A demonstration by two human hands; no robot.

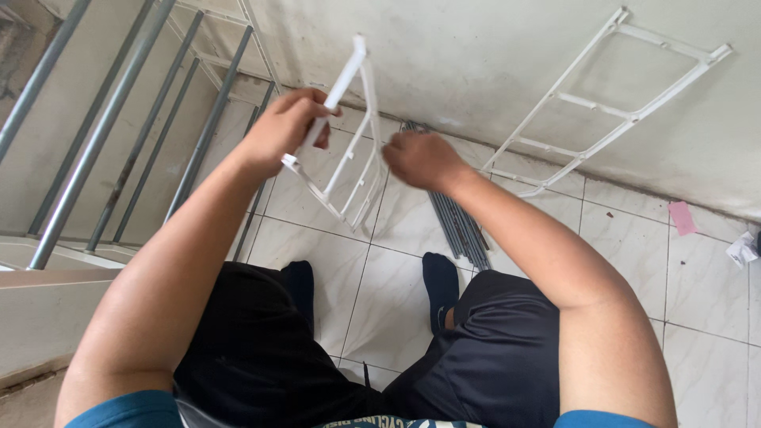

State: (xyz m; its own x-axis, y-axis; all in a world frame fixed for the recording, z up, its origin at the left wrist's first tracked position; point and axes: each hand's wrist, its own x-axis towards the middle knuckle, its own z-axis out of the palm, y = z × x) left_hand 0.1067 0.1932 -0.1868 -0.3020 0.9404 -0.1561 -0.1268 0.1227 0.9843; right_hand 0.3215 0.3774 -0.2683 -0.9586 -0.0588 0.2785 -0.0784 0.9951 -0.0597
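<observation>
Nearest the camera are the person's knees in black shorts [261,349], with two feet in dark socks [441,287] planted on the pale tiled floor [697,277]. Above them the left hand [284,127] is wrapped tight around the side bar of a white plastic rack panel [353,150], holding it up in the air, tilted, with its long edge pointing toward the wall [476,55]. The right hand [422,158] sits just beside the panel's lower right edge, blurred; whether its fingers are closed on anything I cannot tell. A bundle of grey metal rods [460,222] lies on the floor under that hand, running from the wall toward the right knee. A second white panel [610,95] leans against the wall, well apart to the right. Grey stair railings [119,119] stand at left, and a pink scrap [682,217] lies near the wall. To work the held panel well, I judge the left hand should keep it steady and square so the right can meet its edge cleanly, without twisting the thin plastic bars.
</observation>
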